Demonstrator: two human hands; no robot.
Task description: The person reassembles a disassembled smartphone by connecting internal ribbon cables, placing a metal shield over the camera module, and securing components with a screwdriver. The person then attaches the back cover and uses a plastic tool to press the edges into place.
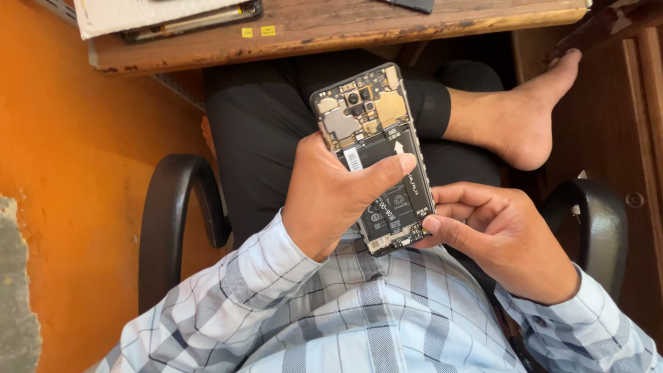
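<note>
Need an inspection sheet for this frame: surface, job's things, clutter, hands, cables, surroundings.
Surface: wooden desk along the top edge; the work is held above the person's lap, not on the desk.
Job's things: opened phone with back cover off, circuit board and black battery exposed.
Clutter: papers lying on a flat dark device on the desk; two small yellow stickers.
Hands: left hand grips the phone, thumb across the battery; right hand pinches the phone's bottom corner.
Cables: nothing seen.
Surroundings: black chair armrests either side, orange floor, person's bare foot.
</note>
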